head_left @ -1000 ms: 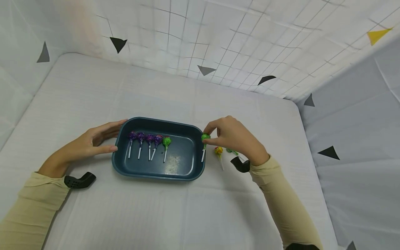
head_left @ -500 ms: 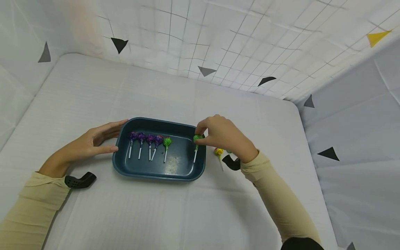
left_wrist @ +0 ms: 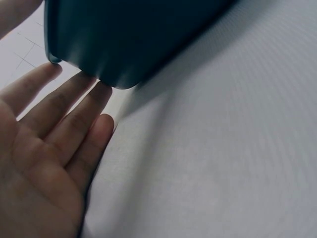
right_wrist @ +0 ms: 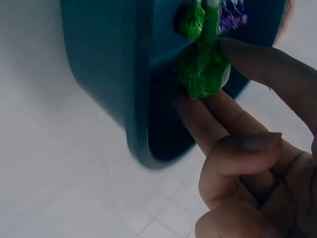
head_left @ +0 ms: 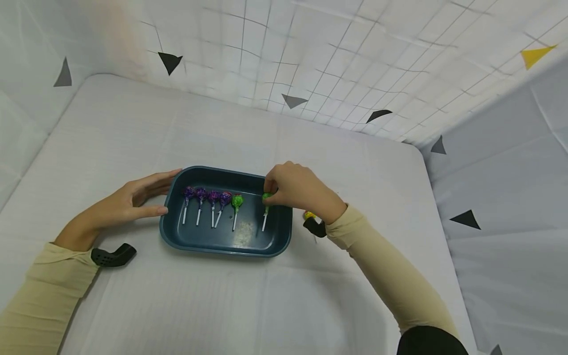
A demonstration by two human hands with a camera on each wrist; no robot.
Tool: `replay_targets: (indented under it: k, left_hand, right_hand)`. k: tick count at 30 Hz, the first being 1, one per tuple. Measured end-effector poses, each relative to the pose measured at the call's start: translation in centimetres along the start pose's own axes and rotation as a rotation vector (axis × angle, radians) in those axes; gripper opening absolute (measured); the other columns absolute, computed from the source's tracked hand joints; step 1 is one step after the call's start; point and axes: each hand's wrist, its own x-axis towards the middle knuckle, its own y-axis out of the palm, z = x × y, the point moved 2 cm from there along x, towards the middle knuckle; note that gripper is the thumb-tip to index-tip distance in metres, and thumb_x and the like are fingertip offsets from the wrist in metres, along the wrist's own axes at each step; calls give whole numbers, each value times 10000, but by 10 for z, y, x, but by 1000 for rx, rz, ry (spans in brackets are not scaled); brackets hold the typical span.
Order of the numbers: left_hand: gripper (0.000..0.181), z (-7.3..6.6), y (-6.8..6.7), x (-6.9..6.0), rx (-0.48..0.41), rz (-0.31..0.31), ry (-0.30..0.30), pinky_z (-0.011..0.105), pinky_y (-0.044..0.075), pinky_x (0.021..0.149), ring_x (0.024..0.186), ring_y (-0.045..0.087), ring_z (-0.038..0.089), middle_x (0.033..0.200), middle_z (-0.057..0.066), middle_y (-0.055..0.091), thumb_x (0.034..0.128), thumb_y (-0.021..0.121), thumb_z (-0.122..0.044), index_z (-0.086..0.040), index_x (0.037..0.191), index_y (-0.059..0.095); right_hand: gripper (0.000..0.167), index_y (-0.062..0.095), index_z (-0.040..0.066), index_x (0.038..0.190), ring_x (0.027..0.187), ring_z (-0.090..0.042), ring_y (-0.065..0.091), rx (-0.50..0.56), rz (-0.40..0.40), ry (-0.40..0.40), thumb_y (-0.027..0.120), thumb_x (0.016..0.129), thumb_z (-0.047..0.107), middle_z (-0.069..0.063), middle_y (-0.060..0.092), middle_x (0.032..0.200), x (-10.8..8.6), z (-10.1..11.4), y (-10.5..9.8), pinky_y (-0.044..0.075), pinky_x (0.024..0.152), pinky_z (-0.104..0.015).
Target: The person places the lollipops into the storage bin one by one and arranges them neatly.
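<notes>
A dark teal tray (head_left: 222, 252) holds a row of several purple lollipops (head_left: 225, 198) and one green lollipop (head_left: 237, 200), their sticks toward me. My right hand (head_left: 303, 190) pinches a second green lollipop (right_wrist: 203, 72) by its wrapped head over the tray's right part. Its white stick hangs down, apart from the row. At the tray's left end my left hand (head_left: 120, 204) touches the wall with extended fingers, thumb near the front corner. The left wrist view shows those fingertips against the tray's outside (left_wrist: 99, 49).
A yellow lollipop (head_left: 309, 215) lies on the white cloth just right of the tray, partly behind the right wrist's black camera mount (head_left: 315, 228). White walls with dark triangular patches (head_left: 170, 63) enclose the surface at the back and sides.
My right hand has carried the green lollipop leftward, from the tray's right rim to inside it. The arm now covers more of the lollipops on the cloth. My left hand stays put.
</notes>
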Motion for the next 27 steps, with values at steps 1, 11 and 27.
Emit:
replay_targets:
  k: [1, 11, 27]
  left_hand:
    - [827, 0, 0, 0, -2, 0, 1, 76, 334, 1160, 1474, 390, -39, 1689, -52, 330, 903, 635, 178, 7, 1621, 261]
    - [821, 0, 0, 0, -21, 3, 7, 79, 331, 1167, 1485, 382, -29, 1693, -38, 324, 904, 631, 182, 17, 1618, 260]
    - [819, 1, 0, 0, -7, 3, 6, 74, 329, 1166, 1486, 379, -34, 1690, -39, 327, 909, 634, 172, 6, 1620, 263]
  right_hand:
    - [166, 803, 162, 950, 813, -129, 693, -5, 3, -1, 821, 884, 313, 40, 764, 897, 2, 2, 1, 600, 695, -314]
    - [144, 786, 172, 859, 693, -124, 648, -55, -19, -25, 832, 867, 309, 57, 725, 822, 17, 20, 7, 552, 588, -295]
    - [144, 720, 141, 817, 620, -131, 588, -201, -12, -23, 814, 858, 242, 28, 691, 741, 32, 35, 15, 471, 481, -271]
